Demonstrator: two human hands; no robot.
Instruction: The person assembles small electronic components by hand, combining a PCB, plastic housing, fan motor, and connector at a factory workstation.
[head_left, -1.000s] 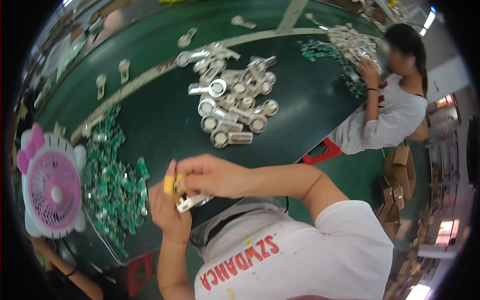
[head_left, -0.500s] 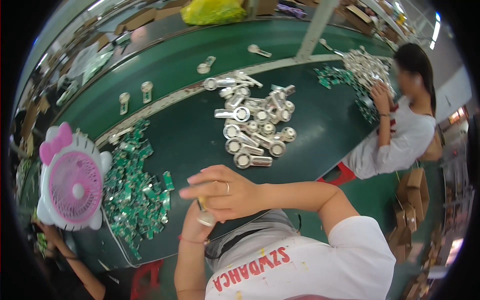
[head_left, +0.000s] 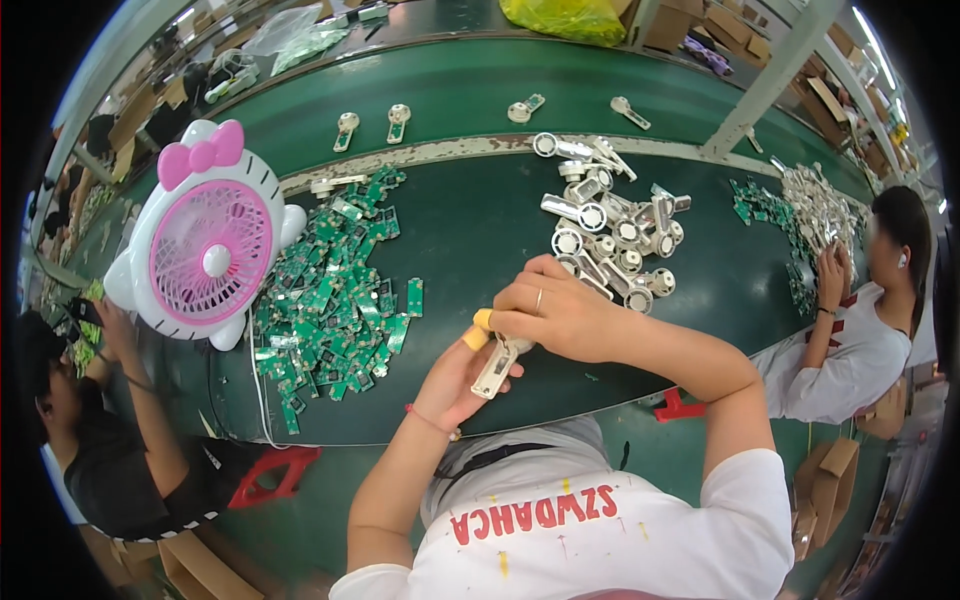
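My left hand (head_left: 455,385) grips a small white handheld-fan housing (head_left: 493,372), its hollow handle tilted down toward me. At the round end of the housing, the bent fingers of my right hand (head_left: 560,312) press close to my left fingertips. Yellow finger covers (head_left: 476,337) show where the two hands meet. The right fingers partly hide the round end, and I cannot make out any small part between them. Left of my hands lies a heap of green circuit boards (head_left: 335,300). Beyond my right hand is a pile of white and silvery fan housings (head_left: 610,225).
A white and pink fan (head_left: 215,240) stands at the table's left, its cable running down beside the boards. Beyond a worn ledge, several housings lie on the green belt (head_left: 450,85). One co-worker (head_left: 830,310) handles a pile at right; another (head_left: 110,400) sits at left.
The view has turned, so the table things appear farther right. My right fingers, stretched out over my left hand before, are now bent onto the housing, whose handle has come into sight.
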